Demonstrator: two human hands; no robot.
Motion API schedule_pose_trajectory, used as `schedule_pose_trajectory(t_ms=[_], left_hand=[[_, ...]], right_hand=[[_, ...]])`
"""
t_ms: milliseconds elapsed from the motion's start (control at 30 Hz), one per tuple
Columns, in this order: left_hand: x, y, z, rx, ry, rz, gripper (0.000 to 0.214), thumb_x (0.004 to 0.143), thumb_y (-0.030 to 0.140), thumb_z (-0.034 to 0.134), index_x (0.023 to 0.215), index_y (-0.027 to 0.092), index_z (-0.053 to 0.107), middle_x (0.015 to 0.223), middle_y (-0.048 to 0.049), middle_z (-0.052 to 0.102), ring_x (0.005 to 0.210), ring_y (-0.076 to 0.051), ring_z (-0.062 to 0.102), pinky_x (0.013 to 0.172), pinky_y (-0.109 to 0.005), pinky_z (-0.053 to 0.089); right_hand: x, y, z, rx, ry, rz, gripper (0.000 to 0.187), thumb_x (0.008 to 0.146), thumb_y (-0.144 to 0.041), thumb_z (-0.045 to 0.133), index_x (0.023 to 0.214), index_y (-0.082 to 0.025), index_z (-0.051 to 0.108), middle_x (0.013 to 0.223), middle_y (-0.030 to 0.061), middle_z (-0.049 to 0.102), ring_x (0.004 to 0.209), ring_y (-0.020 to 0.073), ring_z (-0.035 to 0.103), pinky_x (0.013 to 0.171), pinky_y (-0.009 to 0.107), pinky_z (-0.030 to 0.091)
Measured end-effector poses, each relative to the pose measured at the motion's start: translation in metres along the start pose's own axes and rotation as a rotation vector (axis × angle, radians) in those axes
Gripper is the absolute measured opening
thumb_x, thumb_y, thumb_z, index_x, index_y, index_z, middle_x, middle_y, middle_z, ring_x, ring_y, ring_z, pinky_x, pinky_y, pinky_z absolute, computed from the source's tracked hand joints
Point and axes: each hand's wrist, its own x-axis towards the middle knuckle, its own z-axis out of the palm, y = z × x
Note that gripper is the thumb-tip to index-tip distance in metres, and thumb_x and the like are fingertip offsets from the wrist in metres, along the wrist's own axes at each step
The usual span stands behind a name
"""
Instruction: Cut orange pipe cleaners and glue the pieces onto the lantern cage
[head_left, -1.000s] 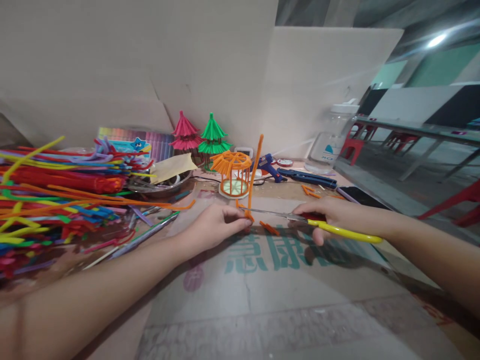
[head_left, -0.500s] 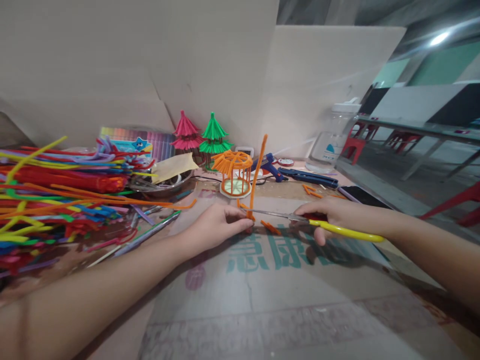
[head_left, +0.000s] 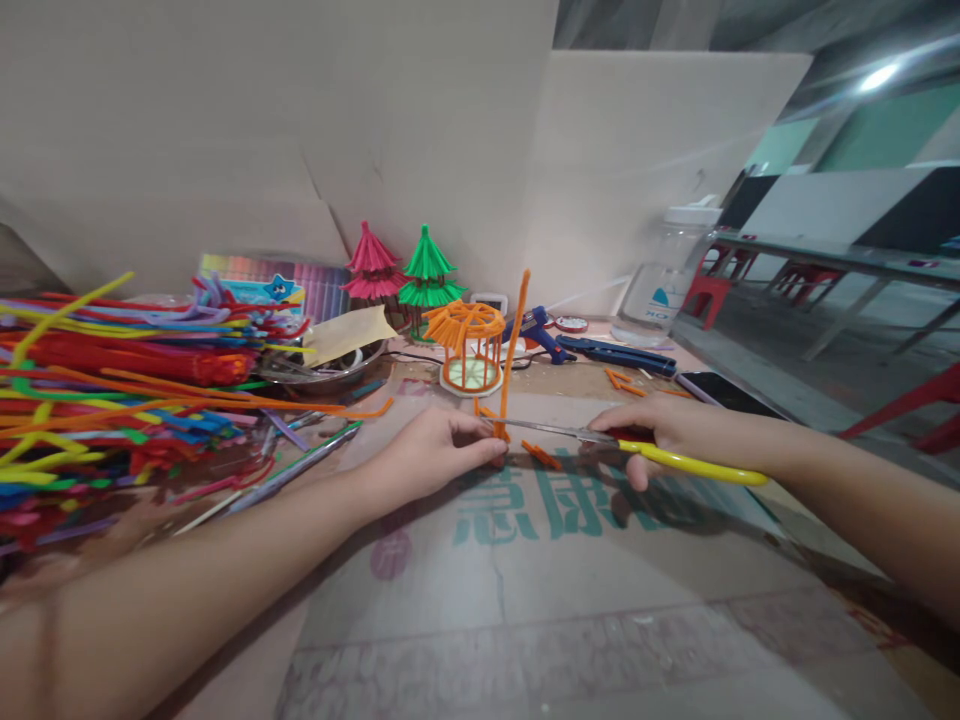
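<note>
Left hand (head_left: 431, 450) first: I have it closed in a pinch, thumb and fingers gripping the foot of an orange stem (head_left: 512, 350). The stem rises nearly upright out of that grip, leaning slightly right at its top, so most of it stands above the fingertips. On my feed, the right hand (head_left: 652, 430) is wrapped around the yellow handles of the scissors (head_left: 637, 448), off to the right of the stem and apart from the left hand. The blades point left and lie across the lower stem, just above the pinching fingers — I cannot tell from here whether they bite into it.

Orange scraps (head_left: 540, 456) lie between my two hands, on a sheet (head_left: 555, 600) with green lettering that covers the near part of the table (head_left: 574, 380). Behind the stem and a little left I see a small orange gazebo (head_left: 466, 320) on a pale round base, with a red tree (head_left: 366, 265) and a green tree (head_left: 426, 268) farther back. A blue glue gun (head_left: 538, 328) lies behind the stem to its right, and a phone (head_left: 727, 393) sits just beyond the right wrist. Well apart from the stem, beside the left forearm — a big heap of coloured pipe cleaners (head_left: 112, 390).
</note>
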Motion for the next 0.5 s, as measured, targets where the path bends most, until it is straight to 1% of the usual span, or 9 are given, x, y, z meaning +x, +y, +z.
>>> schedule_pose_trajectory(t_ms=[200,367,500], left_hand=[[-0.0003,0.0013,-0.0007,0.006,0.005,0.005,0.025,0.087,0.034,0.059,0.077,0.016,0.073,0.074,-0.0009,0.072,0.068,-0.013,0.062,0.062,-0.021,0.045],[0.0006,-0.0016,0.0,-0.009,-0.007,0.003,0.026,0.087,0.035,0.058,0.077,0.016,0.072,0.075,-0.0005,0.072,0.067,-0.013,0.062,0.061,-0.02,0.045],[0.0007,-0.0017,0.0006,-0.022,-0.004,-0.004,0.025,0.086,0.035,0.059,0.077,0.016,0.072,0.073,0.0,0.071,0.066,-0.013,0.061,0.06,-0.02,0.044]], right_hand=[[0.0002,0.0056,-0.0015,-0.025,-0.015,0.003,0.03,0.079,-0.024,0.05,0.105,-0.026,0.065,0.074,-0.0042,0.075,0.077,0.0223,0.068,0.07,0.029,0.042],[-0.0005,0.009,-0.0026,-0.055,-0.031,-0.012,0.03,0.081,-0.029,0.053,0.109,-0.025,0.062,0.075,-0.0032,0.074,0.076,0.0226,0.067,0.068,0.029,0.042],[-0.0004,0.0104,-0.0009,-0.011,-0.025,-0.004,0.028,0.084,-0.028,0.048,0.108,-0.025,0.063,0.076,-0.0024,0.074,0.074,0.0217,0.067,0.068,0.029,0.042]])
